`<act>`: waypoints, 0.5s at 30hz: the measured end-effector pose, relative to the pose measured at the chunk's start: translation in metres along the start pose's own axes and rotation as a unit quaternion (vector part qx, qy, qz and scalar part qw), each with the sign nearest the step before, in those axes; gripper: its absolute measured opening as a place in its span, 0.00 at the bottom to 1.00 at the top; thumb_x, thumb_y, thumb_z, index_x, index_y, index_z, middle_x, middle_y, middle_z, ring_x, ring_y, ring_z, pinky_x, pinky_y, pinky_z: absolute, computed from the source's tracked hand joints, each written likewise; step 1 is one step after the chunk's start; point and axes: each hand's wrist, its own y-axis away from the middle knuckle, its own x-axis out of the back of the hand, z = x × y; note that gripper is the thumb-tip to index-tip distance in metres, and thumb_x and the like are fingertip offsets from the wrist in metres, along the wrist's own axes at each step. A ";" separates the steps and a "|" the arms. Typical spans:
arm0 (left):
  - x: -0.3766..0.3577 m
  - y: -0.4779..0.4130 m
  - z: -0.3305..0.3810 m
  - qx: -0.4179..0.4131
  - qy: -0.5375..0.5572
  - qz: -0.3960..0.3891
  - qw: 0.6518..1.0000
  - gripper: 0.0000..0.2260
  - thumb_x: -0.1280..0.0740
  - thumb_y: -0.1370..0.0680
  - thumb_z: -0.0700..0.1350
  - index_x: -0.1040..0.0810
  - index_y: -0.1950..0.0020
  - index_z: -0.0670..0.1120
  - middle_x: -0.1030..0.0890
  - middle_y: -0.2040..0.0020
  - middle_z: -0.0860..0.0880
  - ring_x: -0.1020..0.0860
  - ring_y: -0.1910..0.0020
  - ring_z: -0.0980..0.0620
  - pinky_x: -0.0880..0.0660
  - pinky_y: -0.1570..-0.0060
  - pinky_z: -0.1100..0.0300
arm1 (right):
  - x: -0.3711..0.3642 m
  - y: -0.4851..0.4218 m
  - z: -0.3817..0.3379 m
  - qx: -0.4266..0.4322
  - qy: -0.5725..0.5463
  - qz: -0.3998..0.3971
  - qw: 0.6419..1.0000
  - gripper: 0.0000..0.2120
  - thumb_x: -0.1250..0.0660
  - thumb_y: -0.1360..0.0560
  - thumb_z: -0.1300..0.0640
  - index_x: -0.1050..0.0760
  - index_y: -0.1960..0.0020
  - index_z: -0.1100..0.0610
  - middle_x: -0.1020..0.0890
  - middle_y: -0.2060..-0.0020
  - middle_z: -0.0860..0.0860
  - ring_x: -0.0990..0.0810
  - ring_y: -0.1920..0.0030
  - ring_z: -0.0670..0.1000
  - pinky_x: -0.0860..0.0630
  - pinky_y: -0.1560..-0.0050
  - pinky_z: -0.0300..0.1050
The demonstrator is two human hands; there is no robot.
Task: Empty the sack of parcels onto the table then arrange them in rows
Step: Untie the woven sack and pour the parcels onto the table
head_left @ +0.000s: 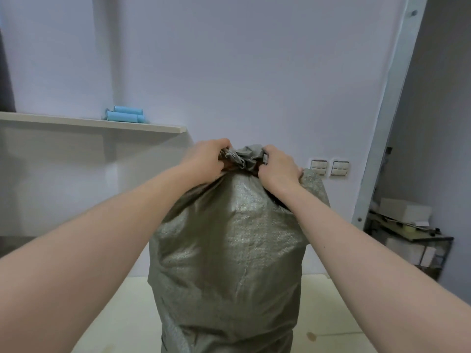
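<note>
Gripping the bunched neck (244,156) of the sack (229,250), both hands are working at its top. The left hand (206,161) is curling round the gathered cloth from the left. The right hand (277,169) is clutching it from the right, with a loose flap (314,184) of the mouth poking out beyond its knuckles.

The sack is standing upright on the pale surface (114,314), just in front of the person, bulging and full-looking, its base running out of the bottom of the view. No parcels are showing; the woven cloth is hiding whatever is inside.

Holding it by the neck seems to be serving two ends: it is stopping the tall, soft sack from slumping over, and it is putting both hands where the mouth has to be opened. Whether a tie or knot is closing the neck I cannot tell, since the fingers are covering it.

By my reading the task is only starting: the emptying is not yet done, and the rows are waiting on that. The next move is probably calling for spreading the mouth, then tipping the sack onto the surface, taking care that nothing is spilling over its edge.

Behind, a shelf (89,122) is carrying blue rolls (126,115).
</note>
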 end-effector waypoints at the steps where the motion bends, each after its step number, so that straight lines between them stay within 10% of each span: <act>1: -0.002 -0.003 0.001 0.014 0.008 0.048 0.999 0.08 0.33 0.24 0.40 0.25 0.51 0.54 0.20 0.54 0.48 0.23 0.52 0.44 0.27 0.53 0.56 | 0.000 -0.003 -0.001 -0.009 -0.039 0.041 0.998 0.17 0.42 0.24 0.64 0.28 0.38 0.51 0.20 0.47 0.54 0.25 0.42 0.58 0.35 0.39 0.53; 12: 0.018 -0.053 0.031 -0.038 0.129 0.373 0.918 0.17 0.38 0.27 0.32 0.19 0.48 0.52 0.17 0.51 0.55 0.22 0.50 0.52 0.27 0.48 0.58 | 0.021 -0.080 -0.010 0.125 -0.230 0.284 0.923 0.16 0.42 0.29 0.71 0.24 0.45 0.60 0.22 0.61 0.52 0.27 0.60 0.53 0.39 0.62 0.41; 15: -0.001 -0.058 0.015 -0.056 0.096 0.336 0.935 0.16 0.38 0.27 0.32 0.20 0.48 0.50 0.18 0.50 0.52 0.21 0.50 0.49 0.27 0.50 0.57 | 0.002 -0.090 0.003 0.128 -0.216 0.230 0.940 0.14 0.41 0.27 0.69 0.25 0.44 0.60 0.21 0.59 0.55 0.26 0.59 0.55 0.37 0.60 0.43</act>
